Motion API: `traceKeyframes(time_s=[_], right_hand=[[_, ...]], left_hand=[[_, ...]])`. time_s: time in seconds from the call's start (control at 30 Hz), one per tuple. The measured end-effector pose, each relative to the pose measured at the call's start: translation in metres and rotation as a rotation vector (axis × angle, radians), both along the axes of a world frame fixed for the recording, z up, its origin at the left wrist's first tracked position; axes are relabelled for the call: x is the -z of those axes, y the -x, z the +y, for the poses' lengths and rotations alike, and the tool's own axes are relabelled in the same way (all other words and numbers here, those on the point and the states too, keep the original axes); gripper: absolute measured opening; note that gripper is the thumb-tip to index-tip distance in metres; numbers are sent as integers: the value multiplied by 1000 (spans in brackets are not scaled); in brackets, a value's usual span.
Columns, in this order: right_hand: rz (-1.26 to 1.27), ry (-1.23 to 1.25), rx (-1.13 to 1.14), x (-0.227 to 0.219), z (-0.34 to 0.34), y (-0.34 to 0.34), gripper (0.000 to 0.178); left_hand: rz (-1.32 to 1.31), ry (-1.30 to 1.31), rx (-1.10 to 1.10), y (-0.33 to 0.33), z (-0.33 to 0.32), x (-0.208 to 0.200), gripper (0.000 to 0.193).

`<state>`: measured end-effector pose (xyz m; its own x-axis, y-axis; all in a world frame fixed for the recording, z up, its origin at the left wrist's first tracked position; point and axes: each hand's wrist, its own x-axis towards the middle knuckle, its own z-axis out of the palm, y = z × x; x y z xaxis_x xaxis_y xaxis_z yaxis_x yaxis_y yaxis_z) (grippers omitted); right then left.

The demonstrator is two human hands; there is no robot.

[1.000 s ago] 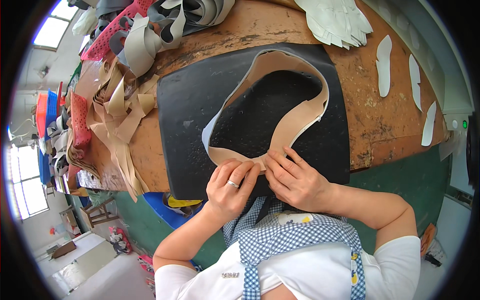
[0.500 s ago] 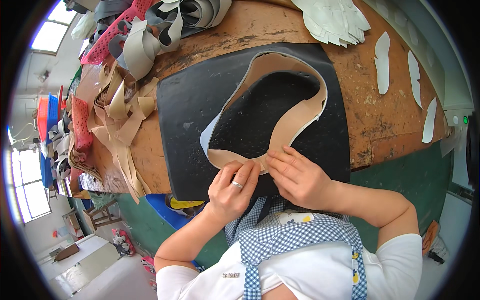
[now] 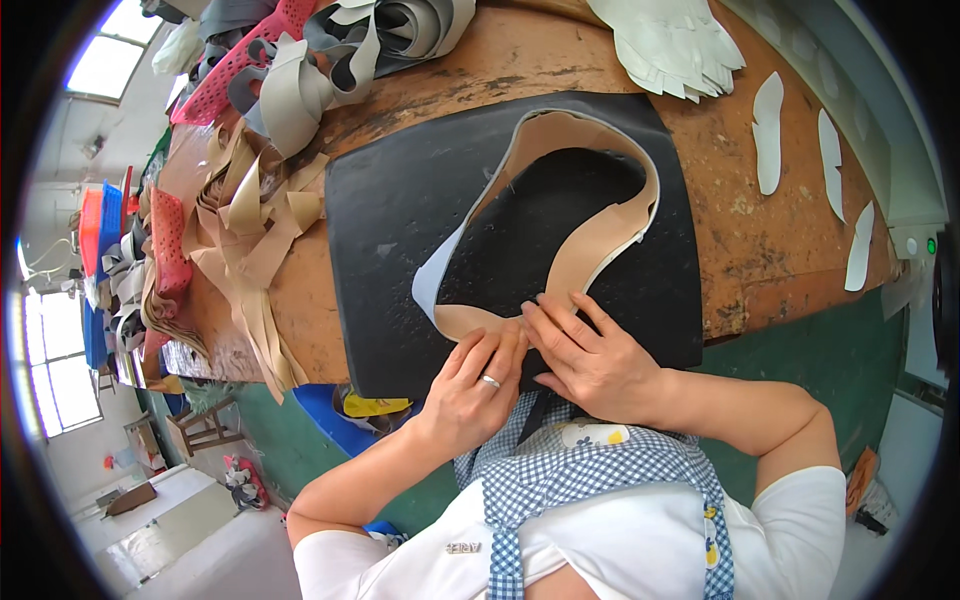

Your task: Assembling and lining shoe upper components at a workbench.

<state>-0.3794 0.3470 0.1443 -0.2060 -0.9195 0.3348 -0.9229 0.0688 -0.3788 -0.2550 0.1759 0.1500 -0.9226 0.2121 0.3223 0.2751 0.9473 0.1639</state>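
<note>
A long band [image 3: 592, 248] of leather-like material stands on edge in a loop, tan inside and pale grey-white outside. It rests on a black mat [image 3: 375, 225]. At the loop's near side, my left hand [image 3: 472, 388], with a ring on one finger, has its fingers closed on the band. Right beside it, my right hand [image 3: 600, 360] grips the same stretch, fingers over the top edge and thumb lower on the near side. The fingertips of both hands almost meet and hide that part of the band.
Tan strips [image 3: 250, 245] pile up left of the mat and hang over the table edge. Grey strips [image 3: 300, 90] and a pink perforated basket [image 3: 225, 80] stand at the far left. White cut pieces [image 3: 668, 45] lie at the back right, with single ones [image 3: 767, 135] along the right.
My right hand's fingers have spread and moved slightly left along the band. The left fingers have straightened a little. The loop sits slightly further right in view.
</note>
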Motion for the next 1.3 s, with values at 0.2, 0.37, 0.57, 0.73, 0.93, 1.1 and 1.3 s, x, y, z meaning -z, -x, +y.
traceKeyframes(time_s=[0.2, 0.37, 0.57, 0.73, 0.93, 1.1, 1.3], right_hand=[[113, -34, -32, 6, 0, 5, 47], [2, 0, -33, 0, -4, 9, 59], [72, -297, -168, 4, -5, 1, 87], [69, -312, -191, -6, 14, 22, 88], [112, -282, 75, -25, 38, 24, 89], [174, 202, 139, -45, 18, 63, 32], [226, 30, 179, -32, 10, 148, 30]], left_hand=[[-88, 113, 21, -1, -24, -16, 44], [-38, 175, 93, 1, -27, -8, 41], [-63, 452, 123, -5, -19, -7, 42], [-147, 496, 174, -6, -26, -19, 50], [-164, 562, 200, -5, -33, -36, 43], [-151, 111, 152, 38, 5, -59, 63], [129, 321, -175, 104, 67, -15, 60]])
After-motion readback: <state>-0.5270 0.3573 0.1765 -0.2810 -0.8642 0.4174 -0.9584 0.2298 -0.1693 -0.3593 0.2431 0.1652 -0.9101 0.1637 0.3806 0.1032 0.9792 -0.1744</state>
